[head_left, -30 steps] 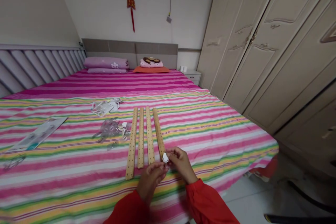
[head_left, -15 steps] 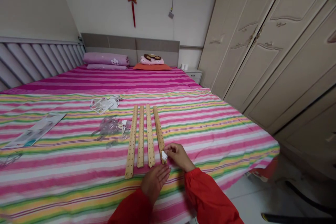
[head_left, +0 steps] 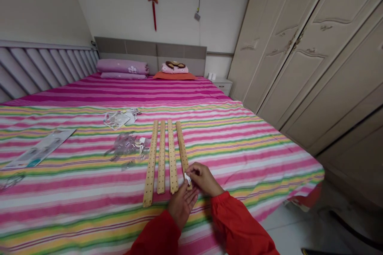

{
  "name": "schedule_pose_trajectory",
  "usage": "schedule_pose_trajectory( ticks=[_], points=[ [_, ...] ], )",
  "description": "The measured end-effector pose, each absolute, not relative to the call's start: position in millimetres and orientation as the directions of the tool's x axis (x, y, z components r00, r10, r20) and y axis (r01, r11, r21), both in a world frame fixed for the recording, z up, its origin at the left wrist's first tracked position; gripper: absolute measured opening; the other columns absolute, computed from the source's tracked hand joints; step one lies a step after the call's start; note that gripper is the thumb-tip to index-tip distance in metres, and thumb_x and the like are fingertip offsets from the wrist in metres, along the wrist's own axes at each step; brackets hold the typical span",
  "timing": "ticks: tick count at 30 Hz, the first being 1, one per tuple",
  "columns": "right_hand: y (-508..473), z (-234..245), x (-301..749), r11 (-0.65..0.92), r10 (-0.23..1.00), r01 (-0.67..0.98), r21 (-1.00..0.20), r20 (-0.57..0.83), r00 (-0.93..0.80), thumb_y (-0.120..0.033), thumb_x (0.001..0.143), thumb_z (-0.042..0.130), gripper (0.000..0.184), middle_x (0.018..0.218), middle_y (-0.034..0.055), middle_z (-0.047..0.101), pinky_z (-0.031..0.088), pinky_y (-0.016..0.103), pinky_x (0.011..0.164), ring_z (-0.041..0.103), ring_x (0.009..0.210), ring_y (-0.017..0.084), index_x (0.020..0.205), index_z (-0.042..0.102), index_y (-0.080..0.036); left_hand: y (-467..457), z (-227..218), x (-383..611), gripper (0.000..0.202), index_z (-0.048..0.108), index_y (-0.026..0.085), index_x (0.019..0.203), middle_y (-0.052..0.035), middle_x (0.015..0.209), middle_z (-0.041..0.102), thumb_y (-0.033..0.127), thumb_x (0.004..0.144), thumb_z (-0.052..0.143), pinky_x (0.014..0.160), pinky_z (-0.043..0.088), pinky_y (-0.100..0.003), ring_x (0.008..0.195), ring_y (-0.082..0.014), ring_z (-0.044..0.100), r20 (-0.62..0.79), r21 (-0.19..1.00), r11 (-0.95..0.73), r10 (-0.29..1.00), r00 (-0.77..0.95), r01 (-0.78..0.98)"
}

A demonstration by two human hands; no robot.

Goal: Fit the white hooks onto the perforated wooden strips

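Several long wooden strips with rows of small holes (head_left: 160, 159) lie side by side on the striped sheet. Over the near end of the rightmost strip (head_left: 182, 143), my right hand (head_left: 203, 179) pinches a small white tag (head_left: 187, 177) between thumb and fingers. A tiny item seems to hang below the tag, too small to name. My left hand (head_left: 183, 204) is just below, palm turned up and fingers stretched out, its thumb close to the tag. Whether that thumb touches the tag I cannot tell.
Left of the strips lies a heap of small clear plastic bags (head_left: 128, 145). Beyond it are white-tagged packets (head_left: 121, 118). A flat package (head_left: 42, 149) and a thin wire-like coil (head_left: 12, 180) lie farther left. A wardrobe (head_left: 287, 71) stands at the right.
My left hand has moved up and slightly right, bringing its thumb to the white tag. My right hand keeps its pinch in nearly the same place. The view has shifted slightly.
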State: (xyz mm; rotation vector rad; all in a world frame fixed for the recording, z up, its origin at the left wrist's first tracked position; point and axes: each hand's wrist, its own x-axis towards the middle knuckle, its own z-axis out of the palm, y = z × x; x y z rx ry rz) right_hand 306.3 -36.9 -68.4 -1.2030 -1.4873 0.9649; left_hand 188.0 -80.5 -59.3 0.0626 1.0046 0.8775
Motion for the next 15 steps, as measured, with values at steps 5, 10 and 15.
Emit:
schedule_pose_trajectory(
  ticks=[5,10,15],
  points=[
    [-38,-70,307,0.274,0.962,0.231,-0.934,0.265,-0.07,-0.027,0.074,0.064,0.012,0.075,0.0024,0.058,0.045,0.026,0.063,0.056,0.068,0.014,0.068,0.067,-0.018,-77,-59,193,0.016,0.056,0.011,0.084,-0.0102,0.076,0.067,0.026,0.082,0.062,0.056,0.051,-0.018,0.064,-0.0124,0.067,-0.731,0.438,0.677,0.651,0.204,-0.592],
    [-37,-74,307,0.274,0.962,0.203,-0.94,0.267,-0.062,-0.03,0.073,0.066,0.013,0.076,0.0027,0.058,0.045,0.026,0.062,0.055,0.067,0.014,0.069,0.068,-0.018,-75,-58,196,0.015,0.055,0.013,0.081,-0.0077,0.069,0.066,0.026,0.082,0.061,0.05,0.049,-0.017,0.058,-0.0114,0.065,-0.745,0.438,0.678,0.641,0.184,-0.59],
    [-40,-79,308,0.2,0.976,0.15,-0.968,0.21,0.052,-0.039,0.071,0.067,0.022,0.072,0.0014,0.059,0.044,0.025,0.057,0.054,0.063,0.014,0.074,0.067,-0.017,-74,-59,198,0.018,0.056,0.012,0.081,-0.0078,0.07,0.067,0.028,0.081,0.063,0.051,0.048,-0.017,0.058,-0.0113,0.065,-0.746,0.44,0.677,0.641,0.18,-0.59]
  ],
)
